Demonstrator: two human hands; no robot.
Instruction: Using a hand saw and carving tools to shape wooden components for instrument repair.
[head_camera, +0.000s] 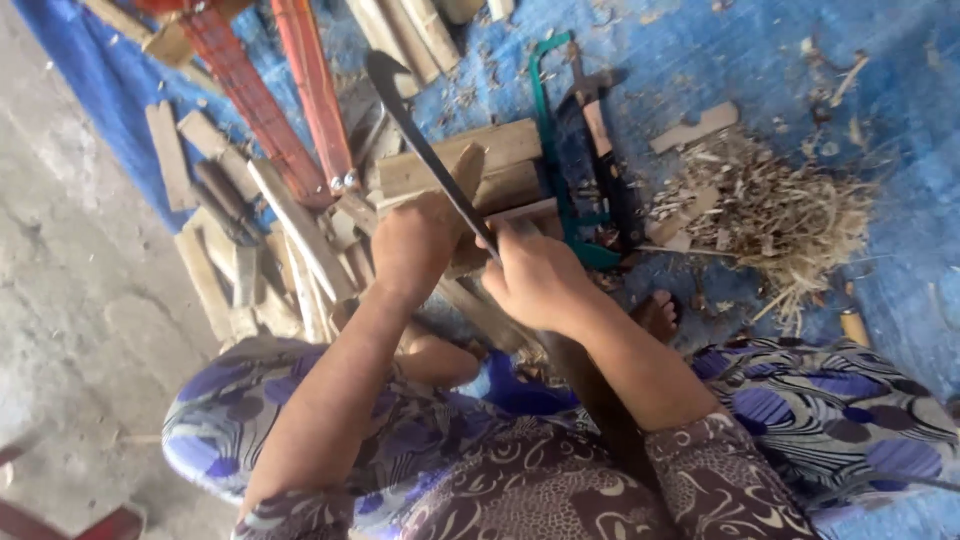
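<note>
the left hand gripped a wood strip upright; the right hand held a long curved blade against it. a slip could have cut the left fingers.

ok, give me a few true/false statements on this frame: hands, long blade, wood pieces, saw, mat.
1. The right hand grips the long dark curved blade. True.
2. The left hand is empty. False: it holds a short pale wooden piece against the blade.
3. The green-framed hand saw lies on the blue woven mat. True.
4. The pile of pale wood shavings lies left of the hands. False: it lies to their right.
</note>
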